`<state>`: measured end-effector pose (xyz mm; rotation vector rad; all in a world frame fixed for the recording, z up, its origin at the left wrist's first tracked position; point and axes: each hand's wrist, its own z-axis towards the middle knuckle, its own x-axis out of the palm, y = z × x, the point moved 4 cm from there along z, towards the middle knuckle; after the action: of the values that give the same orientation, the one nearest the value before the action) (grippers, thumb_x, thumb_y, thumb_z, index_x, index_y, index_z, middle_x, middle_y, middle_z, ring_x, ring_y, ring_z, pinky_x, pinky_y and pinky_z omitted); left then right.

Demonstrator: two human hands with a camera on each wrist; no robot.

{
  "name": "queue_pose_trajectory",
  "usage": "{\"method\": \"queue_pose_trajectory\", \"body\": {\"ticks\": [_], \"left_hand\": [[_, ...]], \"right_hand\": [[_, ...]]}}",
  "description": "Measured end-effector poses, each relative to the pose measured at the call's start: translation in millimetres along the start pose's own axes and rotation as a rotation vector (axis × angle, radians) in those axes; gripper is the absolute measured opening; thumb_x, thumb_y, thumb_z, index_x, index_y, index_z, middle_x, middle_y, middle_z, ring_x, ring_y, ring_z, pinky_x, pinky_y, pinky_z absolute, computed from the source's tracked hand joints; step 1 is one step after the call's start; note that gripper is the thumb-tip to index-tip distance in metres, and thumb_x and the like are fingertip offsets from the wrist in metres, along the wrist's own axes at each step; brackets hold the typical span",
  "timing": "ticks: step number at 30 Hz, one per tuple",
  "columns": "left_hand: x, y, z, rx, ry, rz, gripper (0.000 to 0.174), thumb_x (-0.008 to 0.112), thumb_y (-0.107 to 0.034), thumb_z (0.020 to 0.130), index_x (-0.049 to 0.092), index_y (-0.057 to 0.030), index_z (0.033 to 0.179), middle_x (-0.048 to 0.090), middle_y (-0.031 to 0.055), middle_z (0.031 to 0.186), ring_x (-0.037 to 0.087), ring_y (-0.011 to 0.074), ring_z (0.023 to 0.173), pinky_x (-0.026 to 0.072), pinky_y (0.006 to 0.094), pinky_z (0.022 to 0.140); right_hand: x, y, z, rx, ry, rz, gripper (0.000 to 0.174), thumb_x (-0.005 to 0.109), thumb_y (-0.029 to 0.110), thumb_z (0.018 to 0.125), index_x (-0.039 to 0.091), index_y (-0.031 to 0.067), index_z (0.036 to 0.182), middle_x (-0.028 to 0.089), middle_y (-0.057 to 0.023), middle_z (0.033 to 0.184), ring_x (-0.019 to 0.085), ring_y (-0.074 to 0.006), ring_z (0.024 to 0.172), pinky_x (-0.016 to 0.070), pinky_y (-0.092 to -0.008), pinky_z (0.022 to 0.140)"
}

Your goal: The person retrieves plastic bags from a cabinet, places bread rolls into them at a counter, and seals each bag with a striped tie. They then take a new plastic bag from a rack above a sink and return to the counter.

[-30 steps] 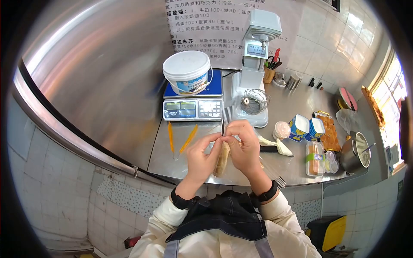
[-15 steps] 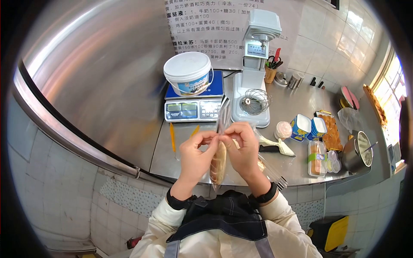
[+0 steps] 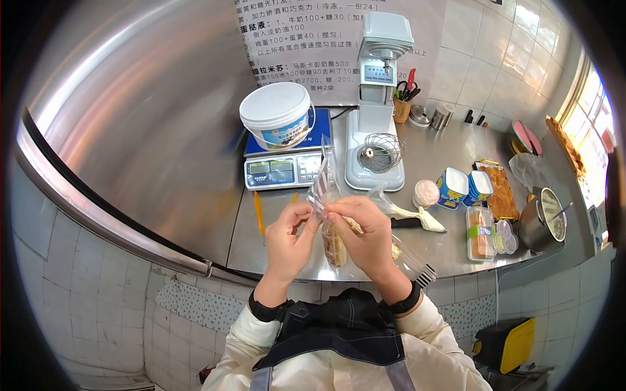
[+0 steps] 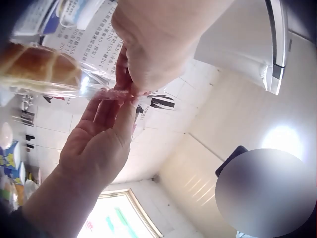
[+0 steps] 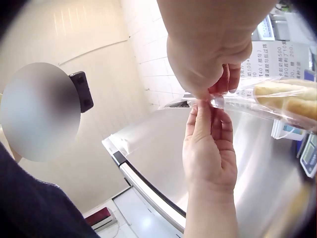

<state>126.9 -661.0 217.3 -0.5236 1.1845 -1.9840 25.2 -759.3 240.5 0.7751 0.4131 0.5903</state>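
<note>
"Bagged bread roll (image 3: 336,251): where, and gripped how?"

"Over the near part of the steel surface (image 3: 244,251), hanging below both hands. Left hand (image 3: 290,242) grasping the gathered plastic between thumb and fingers; right hand (image 3: 363,234) pinching right beside, same clear neck, striped end sticking up."

"Any readable writing?"

"Plenty on the recipe sheet (image 3: 306,39): 蛋挞液, with 牛奶100+糖30 after; lower down, 提拉米苏. On the mixer (image 3: 381,104), a small 'keep this place clean' notice. On the white pail (image 3: 275,111), a blue label, too small to read."

"And the containers?"

"Pail lidded, on the digital scale (image 3: 283,171). To the right, a clear box (image 3: 480,236) with a green label and bread inside, beside small clear cups (image 3: 505,238). Next to those, a steel pot (image 3: 542,221), pale mixture and a utensil inside. Behind the box, two blue-and-yellow tubs (image 3: 452,188) with white tops. Knives and red-handled scissors in the brown holder (image 3: 402,111)."
</note>
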Motion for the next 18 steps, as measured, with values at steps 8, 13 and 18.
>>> {"method": "queue_pose_trajectory", "body": {"ticks": [8,13,18], "left_hand": [[6,1,2,0.004,0.013,-0.191,0.011,0.058,-0.002,0.084,0.057,0.0015,0.094,0.058,0.0043,0.090,0.056,0.0091,0.083,0.0454,0.0207,0.072],[7,1,3,-0.112,0.075,-0.309,0.009,0.058,-0.001,0.083,0.057,0.0014,0.092,0.053,0.0027,0.092,0.054,0.0085,0.088,0.0448,0.0208,0.075],[4,6,2,-0.118,0.003,-0.315,0.012,0.059,-0.001,0.083,0.057,0.0017,0.094,0.056,0.0042,0.092,0.055,0.0090,0.083,0.0448,0.0216,0.074]], "right_hand": [[3,-8,-5,0.089,-0.009,-0.038,0.021,0.063,0.002,0.076,0.067,0.0068,0.096,0.063,-0.0072,0.083,0.060,-0.0186,0.074,0.0464,-0.0267,0.068],[7,-17,-11,0.139,-0.034,0.065,0.016,0.062,0.001,0.075,0.066,0.0045,0.091,0.063,-0.0077,0.079,0.060,-0.0187,0.072,0.0461,-0.0272,0.067],[6,-15,-11,0.133,-0.017,0.081,0.012,0.062,-0.001,0.075,0.063,0.0026,0.086,0.063,-0.0081,0.080,0.060,-0.0191,0.072,0.0460,-0.0278,0.066]]}}
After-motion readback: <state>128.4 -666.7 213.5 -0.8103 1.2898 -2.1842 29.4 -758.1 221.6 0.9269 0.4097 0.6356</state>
